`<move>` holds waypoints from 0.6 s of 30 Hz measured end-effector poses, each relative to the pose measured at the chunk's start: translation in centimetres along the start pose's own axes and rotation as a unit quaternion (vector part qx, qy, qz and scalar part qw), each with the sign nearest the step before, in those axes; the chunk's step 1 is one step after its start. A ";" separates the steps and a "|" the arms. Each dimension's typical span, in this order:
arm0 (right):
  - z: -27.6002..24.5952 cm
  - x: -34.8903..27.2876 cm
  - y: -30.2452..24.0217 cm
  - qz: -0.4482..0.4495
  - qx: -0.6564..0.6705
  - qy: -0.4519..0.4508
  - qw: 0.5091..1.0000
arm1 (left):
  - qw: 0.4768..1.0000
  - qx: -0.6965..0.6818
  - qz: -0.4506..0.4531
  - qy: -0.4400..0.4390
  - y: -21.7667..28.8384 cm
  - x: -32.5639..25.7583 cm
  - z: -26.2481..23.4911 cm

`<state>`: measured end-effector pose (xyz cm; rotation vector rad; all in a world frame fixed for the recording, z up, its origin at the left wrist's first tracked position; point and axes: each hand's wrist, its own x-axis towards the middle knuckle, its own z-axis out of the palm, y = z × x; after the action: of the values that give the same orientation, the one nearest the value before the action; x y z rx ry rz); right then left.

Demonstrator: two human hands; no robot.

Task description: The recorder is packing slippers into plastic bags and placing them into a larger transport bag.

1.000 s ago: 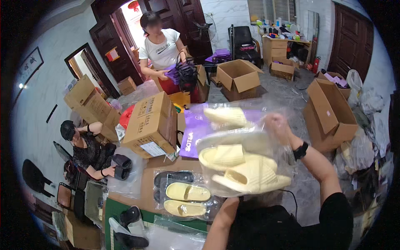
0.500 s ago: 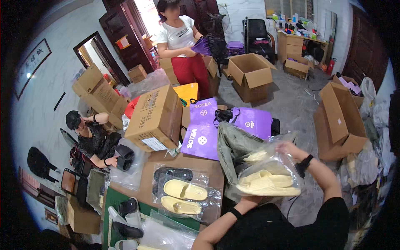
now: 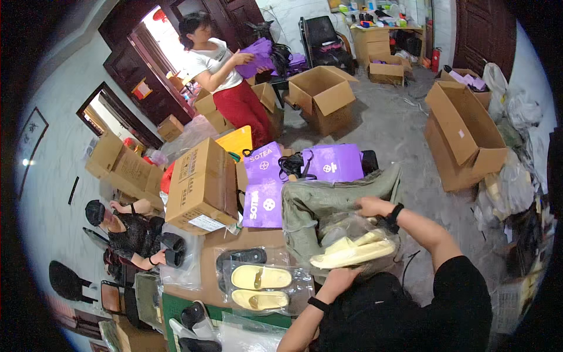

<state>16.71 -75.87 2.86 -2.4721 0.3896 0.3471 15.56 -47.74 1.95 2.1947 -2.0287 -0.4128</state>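
Observation:
A pair of pale yellow slippers [image 3: 352, 249] in a clear plastic bag lies tilted over the mouth of a grey-green woven sack [image 3: 305, 211]. My left hand [image 3: 340, 281] is closed on the near lower side of the slippers, its fingertips hidden beneath them. On the far side, my right hand [image 3: 375, 207] has curled fingers by the bag's top and the sack's opening. What they pinch is not clear. More yellow footwear shows dimly through the plastic. To the left lies another bagged pair of yellow slippers [image 3: 261, 277] on the table, beside bagged black slippers [image 3: 249, 256].
A closed cardboard box [image 3: 205, 188] and purple bags [image 3: 262, 202] stand at the table's far side. Black and white slippers [image 3: 193, 317] lie at the near left. A seated person [image 3: 132, 237] holds dark slippers; another person [image 3: 226, 76] stands holding purple bags. Open cartons [image 3: 463, 141] stand on the floor.
The bagged slippers have come down and left over the sack, with both my hands. My right hand has moved from the raised bag top toward the sack's mouth. The view has shifted.

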 end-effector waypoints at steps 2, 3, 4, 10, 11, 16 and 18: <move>-1.4 -1.7 -1.4 -0.043 0.051 0.026 0.997 | 1.000 -0.025 0.000 -0.001 -0.3 -0.3 -0.3; -1.8 -2.7 -1.7 -0.157 0.100 -0.039 0.982 | 0.999 -0.049 0.004 0.003 -0.3 -0.1 -0.6; -1.9 -3.6 -2.2 -0.269 0.148 -0.106 0.946 | 0.999 -0.032 -0.003 -0.031 -0.1 -0.2 -1.7; 3.4 -7.2 -4.3 -0.181 -0.123 -0.366 0.904 | 0.999 -0.015 0.031 0.018 -0.9 -0.4 -1.5; 4.1 -6.8 -3.5 -0.149 -0.039 -0.378 0.913 | 0.999 -0.024 0.025 0.022 -1.0 -0.6 -1.5; 5.4 -5.4 -1.2 -0.090 -0.065 -0.471 0.875 | 1.000 -0.021 0.021 -0.001 -0.5 -0.8 -2.2; 5.6 -5.0 1.0 -0.062 -0.112 -0.450 0.884 | 1.000 -0.015 0.016 0.015 -0.8 -1.2 -1.7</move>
<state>10.88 -72.25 -0.39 -2.2160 -0.2168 1.4594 16.72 -46.60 3.52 2.1354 -2.0273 -0.4018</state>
